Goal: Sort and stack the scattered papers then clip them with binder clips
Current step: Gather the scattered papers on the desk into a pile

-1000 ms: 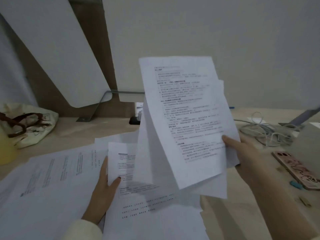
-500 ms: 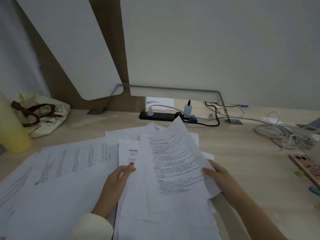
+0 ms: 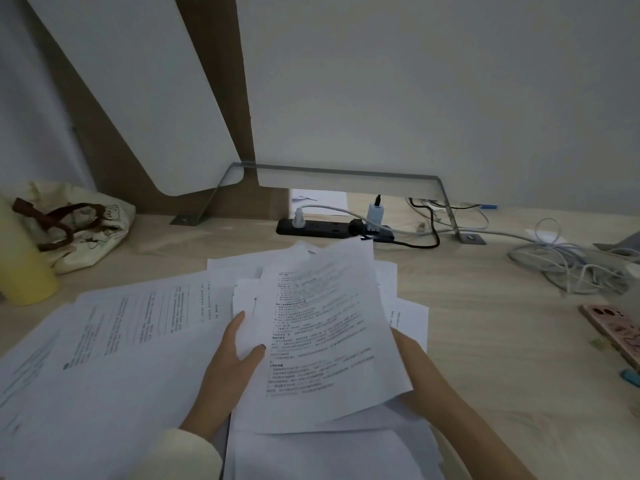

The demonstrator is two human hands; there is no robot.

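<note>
Two bare hands at one loose sheaf of white printed paper sheets (image 3: 329,341), centre of a pale wood-grain desk (image 3: 485,341). Left hand (image 3: 235,362), cream sleeve at the wrist: thumb on top of and fingers behind a smaller white sheet at the sheaf's left side, pinching it. Right hand (image 3: 419,375): at the sheaf's right edge, fingers hidden beneath the paper; clenched or slack, cannot tell.

Top sheet thin, flexible, rectangular, covered in lines of black text. Long axis running from the near edge away toward the partition, leaning slightly right; far end raised off the pile, right edge curled. Several further sheets fanned beneath, corners misaligned. Many more flat white printed sheets (image 3: 121,341) scattered to the left, overlapping, text turned sideways; exact count not legible.

One black plastic power strip (image 3: 322,229) behind the sheaf, with two white plugs and one black. One cream cloth bag with brown straps (image 3: 86,230) far left, soft and slumped. One yellow cylinder (image 3: 20,271) just beside it. One tangle of grey cables (image 3: 568,268) far right. One pink patterned phone case (image 3: 616,327) near the right edge. Two white rounded partition panels (image 3: 415,81) above one grey bent metal bracket (image 3: 346,172).
</note>
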